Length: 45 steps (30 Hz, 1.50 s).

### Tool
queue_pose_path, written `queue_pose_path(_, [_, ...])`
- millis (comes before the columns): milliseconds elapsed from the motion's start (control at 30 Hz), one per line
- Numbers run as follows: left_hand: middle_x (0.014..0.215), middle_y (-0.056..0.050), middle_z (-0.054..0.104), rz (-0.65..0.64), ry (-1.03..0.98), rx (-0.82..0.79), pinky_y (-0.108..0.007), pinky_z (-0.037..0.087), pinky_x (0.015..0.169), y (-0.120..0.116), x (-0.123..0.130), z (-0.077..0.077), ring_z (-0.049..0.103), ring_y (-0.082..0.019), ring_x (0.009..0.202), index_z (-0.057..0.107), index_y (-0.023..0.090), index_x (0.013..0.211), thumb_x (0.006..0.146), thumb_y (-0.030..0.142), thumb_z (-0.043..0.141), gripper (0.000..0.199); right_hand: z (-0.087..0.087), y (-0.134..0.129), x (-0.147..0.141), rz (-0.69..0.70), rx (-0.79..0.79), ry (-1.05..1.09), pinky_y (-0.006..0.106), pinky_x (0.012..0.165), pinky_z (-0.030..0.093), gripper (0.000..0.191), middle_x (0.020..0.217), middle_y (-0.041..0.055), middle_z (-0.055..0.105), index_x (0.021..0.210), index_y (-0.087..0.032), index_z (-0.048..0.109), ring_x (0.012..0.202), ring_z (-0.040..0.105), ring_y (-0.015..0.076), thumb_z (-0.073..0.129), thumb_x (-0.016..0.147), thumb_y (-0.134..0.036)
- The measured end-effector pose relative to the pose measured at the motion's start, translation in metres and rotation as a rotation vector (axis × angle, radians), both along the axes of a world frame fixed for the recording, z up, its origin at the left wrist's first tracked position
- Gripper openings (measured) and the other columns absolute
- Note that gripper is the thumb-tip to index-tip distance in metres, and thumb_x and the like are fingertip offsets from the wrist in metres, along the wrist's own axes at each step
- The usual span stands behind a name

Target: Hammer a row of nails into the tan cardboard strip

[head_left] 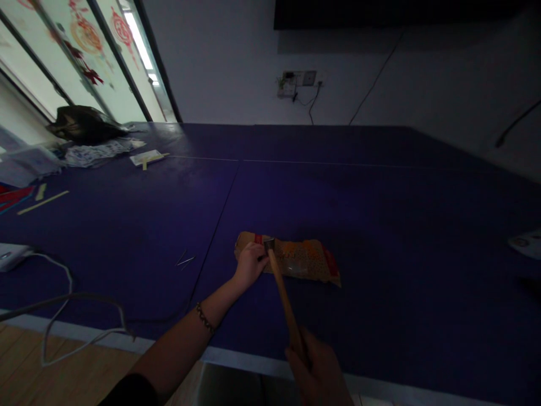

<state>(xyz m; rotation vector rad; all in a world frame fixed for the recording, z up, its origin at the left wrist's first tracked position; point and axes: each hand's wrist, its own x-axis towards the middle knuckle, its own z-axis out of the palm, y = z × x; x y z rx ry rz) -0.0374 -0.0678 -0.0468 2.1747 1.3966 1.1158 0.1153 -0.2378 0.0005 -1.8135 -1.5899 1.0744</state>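
Observation:
A brown and red package [306, 260] with a see-through window lies flat on the dark blue table; small orange-brown pieces show inside. My left hand [250, 262] rests on its left end with the fingers curled together, and whatever they pinch is hidden. In my right hand [316, 366] is the wooden handle of a hammer [284, 293], gripped near its lower end. The hammer's metal head sits right beside my left fingertips, over the package; whether it touches anything I cannot tell. Several thin nails [186, 260] lie on the table to the left.
A white power strip [13, 256] with a looping cable [70, 282] is at the left edge. Farther back are a black bag [87, 124], a clear plastic box [29, 164] and yellow strips [42, 203]. A whitish object [526, 245] lies at the far right.

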Motion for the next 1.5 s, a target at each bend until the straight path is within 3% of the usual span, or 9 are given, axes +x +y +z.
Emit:
queue_pose_path(500, [0.074, -0.005, 0.065, -0.056, 0.006, -0.011, -0.032, 0.046, 0.072, 0.0, -0.001, 0.006, 0.057, -0.018, 0.076, 0.066, 0.016, 0.065, 0.071, 0.018, 0.063, 0.007, 0.009, -0.001, 0.01, -0.007, 0.031, 0.175, 0.025, 0.051, 0.042, 0.026, 0.058, 0.0014, 0.055, 0.073, -0.017, 0.061, 0.055, 0.052, 0.0164, 0.049, 0.071, -0.041])
queue_pose_path(700, [0.074, -0.003, 0.066, -0.047, -0.013, -0.018, -0.031, 0.046, 0.074, -0.002, 0.001, 0.009, 0.058, -0.017, 0.077, 0.067, 0.017, 0.07, 0.071, 0.018, 0.064, 0.003, 0.014, 0.004, 0.028, -0.169, 0.076, 0.368, 0.022, 0.04, 0.035, 0.03, 0.049, -0.0029, 0.046, 0.067, -0.019, 0.056, 0.044, 0.044, 0.012, 0.05, 0.072, -0.047])
queue_pose_path(833, [0.075, -0.004, 0.066, -0.047, -0.002, -0.028, -0.032, 0.046, 0.074, -0.002, 0.001, 0.011, 0.058, -0.018, 0.078, 0.067, 0.017, 0.072, 0.069, 0.019, 0.065, 0.004, 0.007, 0.013, 0.042, -0.315, 0.019, 0.566, 0.019, 0.032, 0.028, 0.03, 0.046, -0.0067, 0.041, 0.075, -0.018, 0.055, 0.034, 0.035, 0.0072, 0.059, 0.068, -0.047])
queue_pose_path(967, [0.076, -0.004, 0.067, -0.037, -0.011, -0.031, -0.032, 0.046, 0.073, -0.003, 0.001, 0.012, 0.058, -0.018, 0.078, 0.066, 0.017, 0.073, 0.071, 0.021, 0.064, 0.004, -0.003, 0.011, 0.056, -0.378, 0.012, 0.6, 0.02, 0.034, 0.035, 0.032, 0.049, -0.0048, 0.046, 0.078, -0.018, 0.058, 0.037, 0.041, 0.0095, 0.063, 0.065, -0.046])
queue_pose_path(1133, [0.073, -0.004, 0.066, -0.049, -0.028, -0.003, -0.031, 0.046, 0.072, -0.002, 0.0, 0.011, 0.058, -0.017, 0.076, 0.066, 0.017, 0.072, 0.072, 0.023, 0.063, 0.007, -0.005, -0.003, 0.052, -0.25, 0.074, 0.342, 0.029, 0.053, 0.047, 0.034, 0.065, 0.003, 0.059, 0.08, -0.017, 0.062, 0.06, 0.055, 0.0184, 0.06, 0.066, -0.048])
queue_pose_path(1300, [0.073, -0.003, 0.065, -0.027, 0.035, 0.006, -0.03, 0.047, 0.07, -0.002, 0.0, 0.008, 0.058, -0.017, 0.075, 0.065, 0.017, 0.065, 0.072, 0.022, 0.063, 0.009, 0.0, -0.003, 0.027, 0.033, 0.053, 0.2, 0.026, 0.054, 0.045, 0.028, 0.058, 0.0003, 0.056, 0.073, -0.018, 0.062, 0.056, 0.053, 0.0159, 0.051, 0.071, -0.044])
queue_pose_path(1500, [0.068, -0.003, 0.063, 0.008, 0.065, -0.017, -0.028, 0.047, 0.066, -0.001, 0.0, 0.003, 0.058, -0.017, 0.07, 0.063, 0.015, 0.06, 0.071, 0.02, 0.063, 0.012, -0.004, 0.006, 0.008, 0.012, 0.008, 0.084, 0.026, 0.055, 0.044, 0.025, 0.056, -0.0001, 0.055, 0.076, -0.017, 0.063, 0.057, 0.053, 0.017, 0.051, 0.071, -0.039])
